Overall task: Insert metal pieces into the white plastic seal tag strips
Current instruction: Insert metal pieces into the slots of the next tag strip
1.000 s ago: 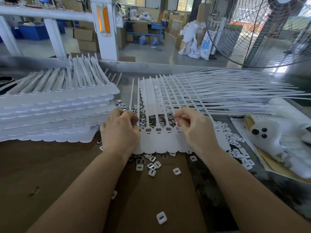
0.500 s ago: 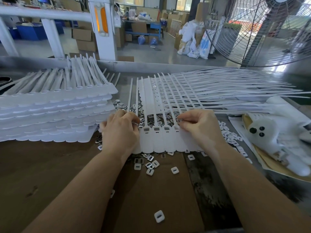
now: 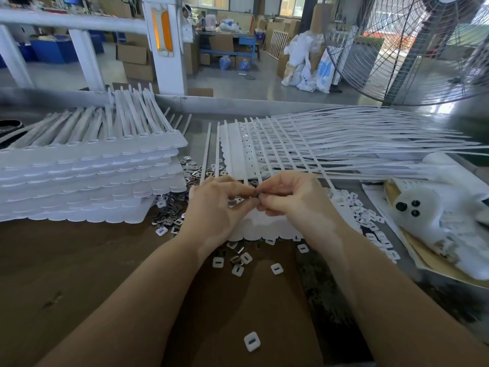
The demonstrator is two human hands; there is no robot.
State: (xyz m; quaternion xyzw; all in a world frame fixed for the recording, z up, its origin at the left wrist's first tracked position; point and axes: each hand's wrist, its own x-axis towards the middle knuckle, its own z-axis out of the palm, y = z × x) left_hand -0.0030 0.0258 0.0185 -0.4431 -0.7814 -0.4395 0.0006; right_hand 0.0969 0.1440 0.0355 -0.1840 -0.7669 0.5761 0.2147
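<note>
A white seal tag strip (image 3: 267, 226) lies flat on the brown table, its thin tails fanning away toward the back. My left hand (image 3: 217, 210) and my right hand (image 3: 296, 200) meet above its tag heads, fingertips together. Between them they pinch a small dark metal piece (image 3: 257, 193). Loose metal pieces (image 3: 172, 207) lie scattered left of my hands, and white plastic squares (image 3: 238, 268) lie below the strip's edge. The tag slots under my hands are hidden.
A tall stack of white tag strips (image 3: 87, 178) fills the left side. More strips (image 3: 370, 147) fan out at the back right. A white glove (image 3: 434, 215) lies at the right. One white square (image 3: 252, 341) sits alone near me. A large fan (image 3: 412, 49) stands behind.
My hands have come together over the middle of the strip; earlier they were apart, each at its own spot on the tag heads. A metal piece now sits between the fingertips.
</note>
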